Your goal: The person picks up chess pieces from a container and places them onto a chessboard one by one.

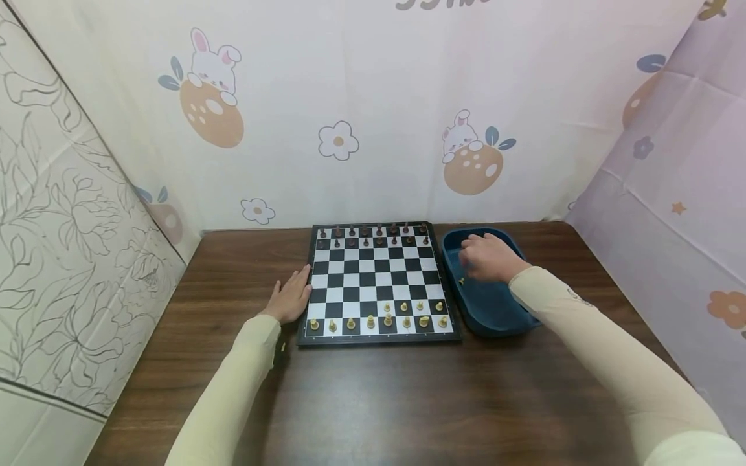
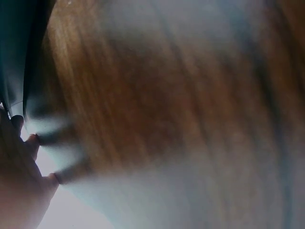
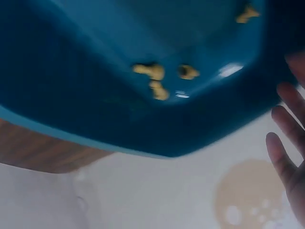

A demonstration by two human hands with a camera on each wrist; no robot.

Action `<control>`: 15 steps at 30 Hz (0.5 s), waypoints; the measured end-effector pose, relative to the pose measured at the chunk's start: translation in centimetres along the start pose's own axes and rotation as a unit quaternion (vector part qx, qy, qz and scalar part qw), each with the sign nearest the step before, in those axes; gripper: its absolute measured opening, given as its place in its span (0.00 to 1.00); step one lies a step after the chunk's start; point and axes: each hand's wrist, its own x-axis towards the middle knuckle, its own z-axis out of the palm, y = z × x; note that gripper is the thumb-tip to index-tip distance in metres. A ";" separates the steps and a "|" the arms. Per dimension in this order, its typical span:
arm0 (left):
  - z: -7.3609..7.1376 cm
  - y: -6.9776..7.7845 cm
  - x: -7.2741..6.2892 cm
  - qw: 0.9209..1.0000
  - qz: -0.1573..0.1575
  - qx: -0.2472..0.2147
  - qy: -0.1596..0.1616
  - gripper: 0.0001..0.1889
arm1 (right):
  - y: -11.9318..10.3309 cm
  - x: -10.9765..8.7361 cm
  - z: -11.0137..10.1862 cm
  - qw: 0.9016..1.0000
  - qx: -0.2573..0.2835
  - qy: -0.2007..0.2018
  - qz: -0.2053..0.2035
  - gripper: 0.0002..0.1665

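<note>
A black-and-white chessboard (image 1: 367, 279) lies on the table. Dark chess pieces (image 1: 379, 230) fill its two far rows. Yellow chess pieces (image 1: 388, 320) stand along the near row, with several yellow pawns (image 1: 404, 307) before them on the right half. My left hand (image 1: 288, 299) rests flat on the table, fingertips at the board's left edge. Over the blue tray (image 1: 492, 314) hovers my right hand (image 1: 491, 258), its fingers (image 3: 281, 157) loosely extended in the right wrist view, with nothing seen in them. Several loose yellow pieces (image 3: 188, 72) lie on the tray's floor.
The brown wooden table (image 1: 361, 401) runs to a patterned curtain (image 1: 390, 129) at the back. More curtain hangs at the left and right sides. The tray stands just right of the board. A small yellow thing (image 1: 283, 347) shows beside the left cuff.
</note>
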 end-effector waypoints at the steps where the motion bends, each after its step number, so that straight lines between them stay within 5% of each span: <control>1: 0.0 0.0 0.1 1.000 0.000 0.001 0.001 0.30 | 0.4 0.1 0.5 1.000 0.005 -0.006 0.003 0.07; 15: 0.4 -0.4 0.4 1.000 0.000 0.011 0.003 0.30 | 1.7 0.7 4.2 0.997 0.039 -0.059 -0.009 0.11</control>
